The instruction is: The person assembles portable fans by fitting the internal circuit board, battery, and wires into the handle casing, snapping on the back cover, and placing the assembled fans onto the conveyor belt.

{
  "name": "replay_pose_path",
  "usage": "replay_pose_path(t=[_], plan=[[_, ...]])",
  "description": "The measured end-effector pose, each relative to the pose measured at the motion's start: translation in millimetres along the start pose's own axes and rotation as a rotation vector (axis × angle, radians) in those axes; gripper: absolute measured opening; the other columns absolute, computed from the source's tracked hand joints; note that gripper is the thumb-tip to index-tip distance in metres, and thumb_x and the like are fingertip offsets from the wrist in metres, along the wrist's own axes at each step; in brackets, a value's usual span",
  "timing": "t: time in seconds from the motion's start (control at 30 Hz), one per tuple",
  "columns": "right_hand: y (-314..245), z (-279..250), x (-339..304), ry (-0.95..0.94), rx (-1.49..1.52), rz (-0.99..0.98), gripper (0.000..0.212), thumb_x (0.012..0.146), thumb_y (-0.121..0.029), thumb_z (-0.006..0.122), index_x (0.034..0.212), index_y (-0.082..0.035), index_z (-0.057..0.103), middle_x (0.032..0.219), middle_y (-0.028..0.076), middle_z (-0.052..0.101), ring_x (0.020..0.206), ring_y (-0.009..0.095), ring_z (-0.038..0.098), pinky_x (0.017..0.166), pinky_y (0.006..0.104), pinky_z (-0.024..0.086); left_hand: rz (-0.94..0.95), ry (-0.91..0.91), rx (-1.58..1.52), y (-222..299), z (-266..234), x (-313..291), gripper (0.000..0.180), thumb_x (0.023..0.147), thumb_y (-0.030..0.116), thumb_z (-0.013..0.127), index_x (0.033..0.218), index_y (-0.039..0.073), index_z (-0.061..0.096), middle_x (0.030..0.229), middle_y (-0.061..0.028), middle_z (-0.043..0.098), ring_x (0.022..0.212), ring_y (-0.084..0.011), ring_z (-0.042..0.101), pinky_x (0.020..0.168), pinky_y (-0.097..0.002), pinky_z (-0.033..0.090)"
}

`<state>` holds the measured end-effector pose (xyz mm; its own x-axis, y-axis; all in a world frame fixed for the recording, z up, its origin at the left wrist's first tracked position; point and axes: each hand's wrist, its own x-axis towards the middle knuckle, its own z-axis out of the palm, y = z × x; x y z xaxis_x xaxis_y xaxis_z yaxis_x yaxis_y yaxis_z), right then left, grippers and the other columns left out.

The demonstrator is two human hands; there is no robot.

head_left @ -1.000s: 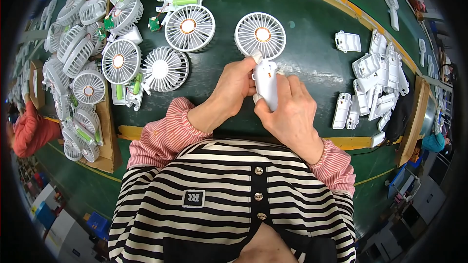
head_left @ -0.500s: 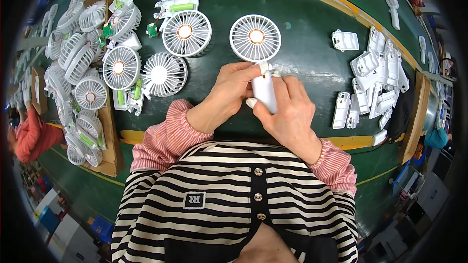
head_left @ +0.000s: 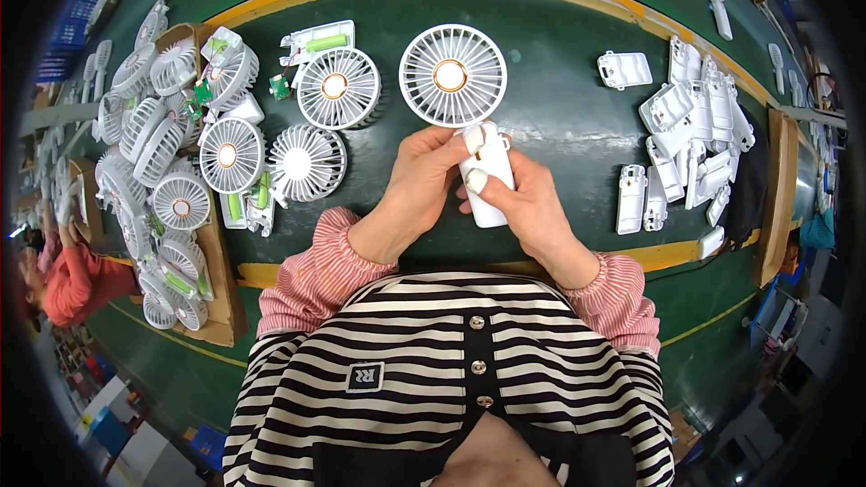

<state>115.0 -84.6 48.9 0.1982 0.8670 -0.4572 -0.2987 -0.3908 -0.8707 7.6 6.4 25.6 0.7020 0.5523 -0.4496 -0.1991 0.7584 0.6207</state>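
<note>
Both my hands grip a white handheld fan (head_left: 488,182) by its handle, in front of my chest. Its round slatted head (head_left: 474,63) points away from me, with a copper-coloured ring round its hub. My left hand (head_left: 417,173) is closed about the upper handle, its thumb near the neck beside a small gold-coloured spot. From the other side my right hand (head_left: 534,209) holds the handle, with the thumb lying across its face. The fingers beneath the handle are partly hidden.
At left, a cardboard tray (head_left: 221,284) bears a heap of white fans. Several more fans, with green batteries and circuit boards (head_left: 280,87), lie between it and my hands. White plastic handle shells (head_left: 669,108) pile up at right beside a wooden edge (head_left: 778,198). A co-worker's pink sleeve (head_left: 86,284) shows far left.
The fan's head has shifted left and looks larger. My right thumb has moved up from the handle's lower left edge onto its face. More of the handle's lower end shows.
</note>
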Motion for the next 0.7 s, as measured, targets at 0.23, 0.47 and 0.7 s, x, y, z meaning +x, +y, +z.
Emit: replay_pose_path(t=[0.23, 0.47, 0.7], plan=[[2.7, -1.3, -1.9, -0.011, 0.014, 0.02, 0.028, 0.084, -0.015, 0.054, 0.105, 0.004, 0.05, 0.086, 0.012, 0.061, 0.07, 0.018, 0.062, 0.062, 0.0264, 0.051, 0.04, 0.011, 0.018, -1.2, 1.9, -3.6, 0.021, 0.084, 0.012, 0.056, 0.097, -0.004, 0.061, 0.09, -0.0099, 0.064, 0.069, -0.0079, 0.056, 0.05, -0.0192, 0.041], [2.6, -0.6, -2.6, 0.016, -0.007, -0.006, 0.026, 0.081, -0.01, 0.055, 0.102, 0.005, 0.052, 0.085, 0.012, 0.061, 0.069, 0.018, 0.062, 0.061, 0.0262, 0.051, 0.024, -0.011, 0.037, -0.3, 2.0, -4.7, 0.025, 0.084, 0.013, 0.057, 0.102, -0.004, 0.058, 0.095, -0.0124, 0.063, 0.08, -0.014, 0.058, 0.068, -0.0256, 0.045], [10.4, -1.4, 3.6, 0.074, 0.016, -0.039, 0.026, 0.077, -0.006, 0.056, 0.1, 0.004, 0.052, 0.081, 0.01, 0.061, 0.065, 0.016, 0.061, 0.058, 0.0265, 0.051, 0.027, -0.099, 0.124, -3.3, -4.9, -2.5, 0.036, 0.08, 0.008, 0.06, 0.112, -0.005, 0.051, 0.105, -0.0142, 0.059, 0.092, -0.0178, 0.059, 0.082, -0.0305, 0.047]])
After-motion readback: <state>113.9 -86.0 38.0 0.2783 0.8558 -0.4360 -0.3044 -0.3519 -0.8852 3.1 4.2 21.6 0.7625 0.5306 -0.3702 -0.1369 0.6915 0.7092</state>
